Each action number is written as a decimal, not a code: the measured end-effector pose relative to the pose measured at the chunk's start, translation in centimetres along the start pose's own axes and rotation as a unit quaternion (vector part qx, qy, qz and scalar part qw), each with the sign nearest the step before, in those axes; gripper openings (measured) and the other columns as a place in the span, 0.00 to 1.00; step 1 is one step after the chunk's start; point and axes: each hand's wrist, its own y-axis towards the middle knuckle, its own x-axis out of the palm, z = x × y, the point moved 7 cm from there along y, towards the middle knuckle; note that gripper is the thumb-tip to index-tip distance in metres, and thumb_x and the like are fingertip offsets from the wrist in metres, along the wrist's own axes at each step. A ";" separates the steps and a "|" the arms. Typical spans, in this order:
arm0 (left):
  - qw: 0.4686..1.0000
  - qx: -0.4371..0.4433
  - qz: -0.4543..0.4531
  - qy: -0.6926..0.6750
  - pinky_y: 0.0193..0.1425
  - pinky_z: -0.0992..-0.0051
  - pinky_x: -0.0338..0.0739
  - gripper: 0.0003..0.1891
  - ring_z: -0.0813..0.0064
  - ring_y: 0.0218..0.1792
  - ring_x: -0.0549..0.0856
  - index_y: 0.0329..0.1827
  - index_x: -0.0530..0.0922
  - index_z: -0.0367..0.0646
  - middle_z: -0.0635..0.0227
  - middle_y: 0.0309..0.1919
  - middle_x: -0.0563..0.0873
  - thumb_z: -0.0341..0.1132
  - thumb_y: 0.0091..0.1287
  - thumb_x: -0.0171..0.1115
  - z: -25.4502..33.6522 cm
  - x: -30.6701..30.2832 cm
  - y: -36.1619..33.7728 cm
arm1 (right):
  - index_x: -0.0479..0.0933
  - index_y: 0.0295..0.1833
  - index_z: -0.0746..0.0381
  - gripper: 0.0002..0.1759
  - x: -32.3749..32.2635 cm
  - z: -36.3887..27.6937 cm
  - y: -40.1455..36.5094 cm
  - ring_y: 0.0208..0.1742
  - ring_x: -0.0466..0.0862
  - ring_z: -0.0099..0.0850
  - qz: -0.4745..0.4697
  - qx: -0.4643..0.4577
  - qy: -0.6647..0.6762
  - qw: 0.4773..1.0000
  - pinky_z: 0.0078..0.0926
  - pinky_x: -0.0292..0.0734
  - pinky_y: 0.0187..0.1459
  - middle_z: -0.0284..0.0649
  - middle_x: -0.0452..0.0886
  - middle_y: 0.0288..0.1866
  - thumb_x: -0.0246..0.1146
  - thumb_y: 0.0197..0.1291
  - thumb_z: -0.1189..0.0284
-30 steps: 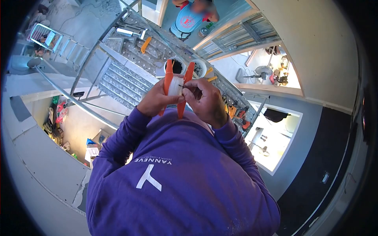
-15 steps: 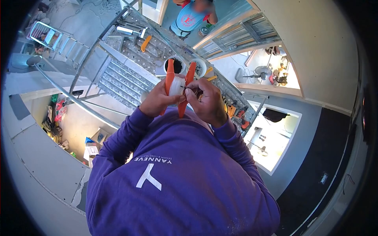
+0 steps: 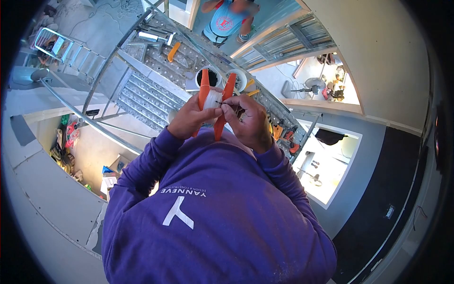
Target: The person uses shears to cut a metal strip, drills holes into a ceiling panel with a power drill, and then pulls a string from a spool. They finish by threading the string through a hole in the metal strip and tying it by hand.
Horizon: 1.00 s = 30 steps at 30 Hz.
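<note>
An orange reel [image 3: 204, 89] with two long H-shaped side arms is held in front of my chest, white string [image 3: 213, 100] wound thick around its middle. My left hand [image 3: 188, 118] is closed around its left side, with the thumb lying across the string. On the other side, my right hand [image 3: 251, 122] pinches with thumb and forefinger at the right edge of the winding. A small dark, thin piece shows by those fingertips; its kind cannot be made out. The right hand's other fingers are curled in.
Beyond my hands is a perforated metal scaffold platform [image 3: 156, 66] with railings, bearing an orange-handled tool [image 3: 174, 52], a white bucket [image 3: 208, 75] with dark contents and power tools [image 3: 283, 135]. A stepladder [image 3: 71, 49] stands at far left. Another person [image 3: 226, 21] stands below, ahead.
My left thumb has shifted slightly on the string; the right hand keeps its pinch. The other person has raised an arm toward the head. The view has moved slightly.
</note>
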 end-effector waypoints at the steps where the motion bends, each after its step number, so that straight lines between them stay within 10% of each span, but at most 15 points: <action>1: 1.000 -0.001 0.002 0.001 0.61 0.73 0.76 0.30 0.75 0.54 0.81 0.70 0.67 0.38 0.67 0.53 0.81 0.33 0.67 0.68 0.0 0.0 0.0 | 0.81 0.44 0.66 0.07 0.0 -0.1 0.0 0.30 0.84 0.30 0.000 -0.001 0.000 1.000 0.28 0.78 0.33 0.42 0.83 0.35 0.67 0.64 0.73; 21: 1.000 -0.003 -0.012 0.009 0.61 0.73 0.76 0.34 0.76 0.53 0.81 0.69 0.68 0.38 0.68 0.53 0.81 0.33 0.60 0.74 0.0 0.4 -0.8 | 0.82 0.43 0.65 0.08 0.3 0.8 -1.2 0.31 0.83 0.25 0.004 0.070 0.066 0.995 0.26 0.77 0.34 0.40 0.85 0.33 0.67 0.67 0.70; 30: 0.990 -0.030 -0.006 -0.141 0.64 0.71 0.76 0.27 0.74 0.58 0.82 0.72 0.67 0.37 0.64 0.57 0.81 0.37 0.74 0.63 -0.5 0.2 -1.4 | 0.82 0.45 0.65 0.07 0.3 0.2 -1.9 0.31 0.85 0.25 0.028 0.051 0.044 0.997 0.25 0.78 0.34 0.40 0.86 0.34 0.69 0.65 0.74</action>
